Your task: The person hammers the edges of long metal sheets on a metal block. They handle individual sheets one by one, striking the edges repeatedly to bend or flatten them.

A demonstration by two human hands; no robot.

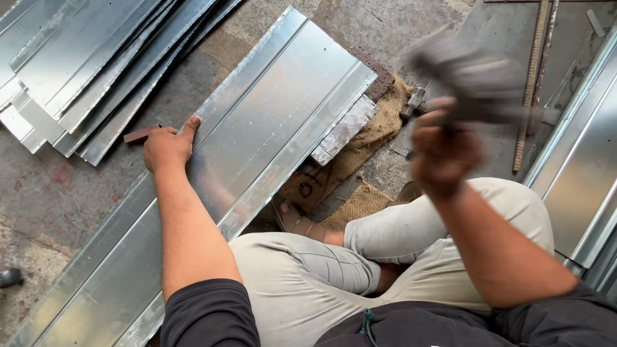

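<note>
My left hand [168,146] presses flat, grip wide, on the metal sheet [257,154]; my raised right hand [443,151] has its grip closed around a blurred hammer [472,77].

You sit on a stained concrete floor [51,205]. A long ribbed metal sheet [257,128] lies slantwise on it beside you, a stack of similar sheets [83,64] at upper left, burlap sacking [366,138] under the sheet's far corner, and more sheets [588,167] at right.

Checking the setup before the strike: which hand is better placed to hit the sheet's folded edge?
Right, probably. The right hand is raised and grips a blurred mallet, while the left hand lies flat on the galvanized sheet, pinning it.
</note>
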